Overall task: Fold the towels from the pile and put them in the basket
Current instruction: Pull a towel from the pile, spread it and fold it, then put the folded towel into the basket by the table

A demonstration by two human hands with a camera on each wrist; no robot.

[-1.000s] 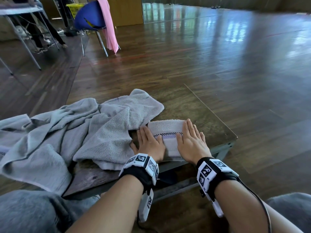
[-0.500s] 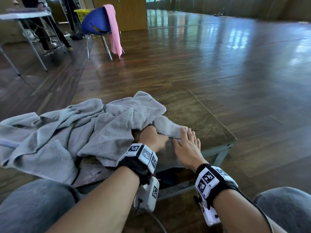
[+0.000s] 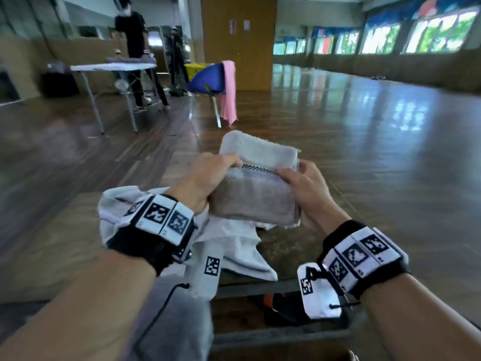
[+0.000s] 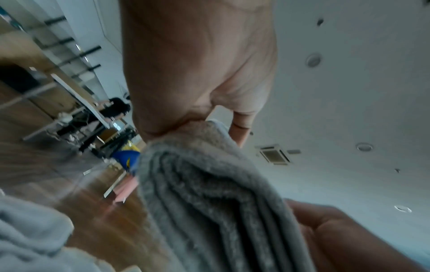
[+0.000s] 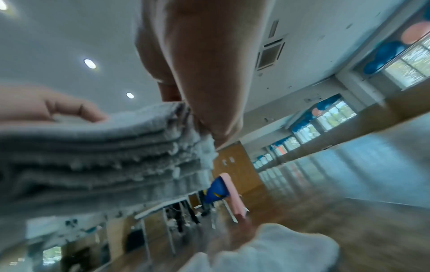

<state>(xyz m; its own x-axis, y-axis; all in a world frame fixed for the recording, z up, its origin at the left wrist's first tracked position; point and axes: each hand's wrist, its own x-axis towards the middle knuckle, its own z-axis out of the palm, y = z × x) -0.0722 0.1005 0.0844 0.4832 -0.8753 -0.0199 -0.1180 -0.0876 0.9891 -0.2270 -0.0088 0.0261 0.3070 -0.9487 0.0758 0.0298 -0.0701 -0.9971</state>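
Folded towel (image 3: 253, 194) is up off the table, pinched between both hands — left hand (image 3: 208, 178) and right hand (image 3: 304, 188) each curl fingers round an end. Folding looks done; next it needs carrying to the basket, not in view. Wrist cams show stacked layers (image 4: 209, 193) below the thumb; head cam shows the pile (image 3: 234, 246) beneath.

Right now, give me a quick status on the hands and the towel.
Left hand and right hand both grip the folded towel, lifted above the table. Unfolded towels lie below. No basket in view.
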